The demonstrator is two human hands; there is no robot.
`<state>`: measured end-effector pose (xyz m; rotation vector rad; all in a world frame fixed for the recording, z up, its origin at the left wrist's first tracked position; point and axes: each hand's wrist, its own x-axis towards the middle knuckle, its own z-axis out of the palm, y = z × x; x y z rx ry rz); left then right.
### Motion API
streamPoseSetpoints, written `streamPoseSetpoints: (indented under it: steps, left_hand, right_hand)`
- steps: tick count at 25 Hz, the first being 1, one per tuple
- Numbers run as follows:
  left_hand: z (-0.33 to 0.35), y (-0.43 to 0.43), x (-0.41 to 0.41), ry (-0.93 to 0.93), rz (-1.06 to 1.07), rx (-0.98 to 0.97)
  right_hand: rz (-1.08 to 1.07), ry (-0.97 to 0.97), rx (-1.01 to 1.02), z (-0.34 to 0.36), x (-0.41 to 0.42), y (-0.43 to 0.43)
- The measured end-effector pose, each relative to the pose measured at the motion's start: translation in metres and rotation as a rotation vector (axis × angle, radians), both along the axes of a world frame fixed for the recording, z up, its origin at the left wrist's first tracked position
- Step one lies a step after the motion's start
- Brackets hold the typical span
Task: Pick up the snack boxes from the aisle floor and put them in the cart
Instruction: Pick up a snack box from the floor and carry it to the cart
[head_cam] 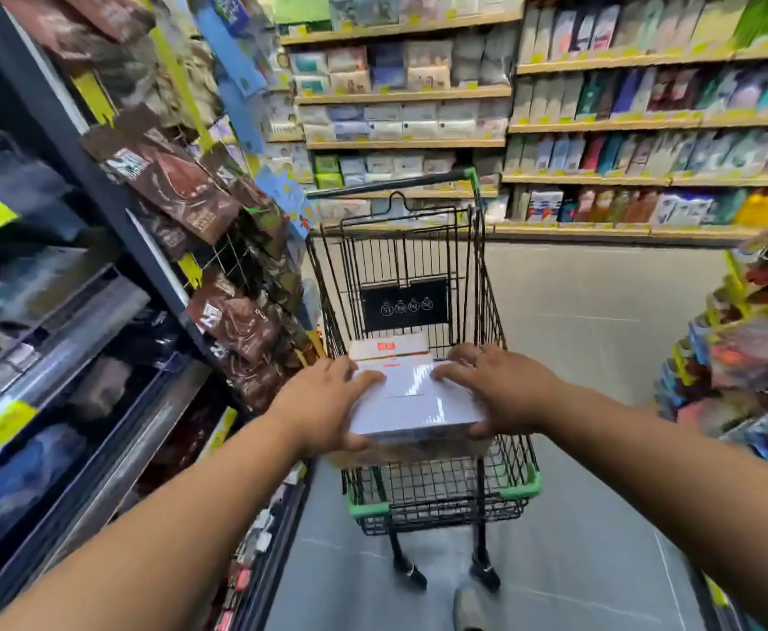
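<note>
Aisle: wire cart, glossy, perhaps film-wrapped box.

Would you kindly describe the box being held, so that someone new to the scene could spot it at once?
Find the black wire cart with green corners in mid-aisle. Over its near end, the left hand and right hand grip a pale box by its sides. It is nearer and glossier than the red-labelled box just beyond it.
</note>
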<state>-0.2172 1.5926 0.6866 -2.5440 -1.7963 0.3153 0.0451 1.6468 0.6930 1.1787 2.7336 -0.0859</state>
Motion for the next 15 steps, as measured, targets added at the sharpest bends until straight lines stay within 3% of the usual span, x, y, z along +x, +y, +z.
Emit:
streamPoseSetpoints:
  steps: [3,7,12,15]
  left_hand:
    - [-0.069,0.076,-0.003,-0.067,0.105,-0.149]
    - [-0.099,0.109,-0.01,-0.029,0.101,-0.117]
    - [-0.209,0.17,-0.006,0.021,0.084,-0.27]
    - [-0.271,0.191,-0.013,-0.041,0.127,-0.314]
  right_hand:
    - [0.046,-0.089,-0.153,-0.061,-0.015,0.089]
    - [0.05,-0.07,-0.112,-0.092,-0.02,0.121]
    - [-0.012,-0.157,-0.262,-0.211,-0.03,0.17]
    - [-0.029,-0.158,-0.278,-0.272,-0.04,0.189]
